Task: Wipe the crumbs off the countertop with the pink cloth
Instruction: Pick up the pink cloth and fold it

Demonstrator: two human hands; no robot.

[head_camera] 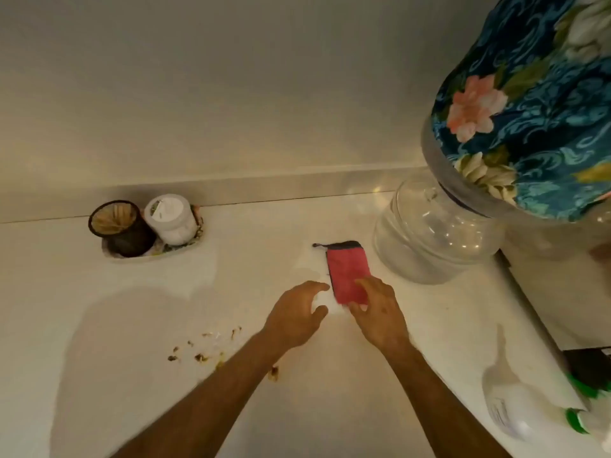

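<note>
A folded pink cloth [347, 271] with a dark trim lies flat on the white countertop [231, 292], near the middle. My right hand [380, 309] rests its fingertips on the cloth's near end, fingers spread. My left hand [297, 314] hovers just left of the cloth, fingers apart and holding nothing. Brown and yellowish crumbs [201, 353] are scattered on the counter to the left of my left forearm, with one more bit [273, 373] beside the forearm.
A dark cup of sticks [115, 226] and a white jar [172, 219] sit on a small dish at the back left. A clear water dispenser base [436, 239] under a floral-covered bottle [529, 110] stands at the right. White bottles with green caps [515, 408] lie at the lower right.
</note>
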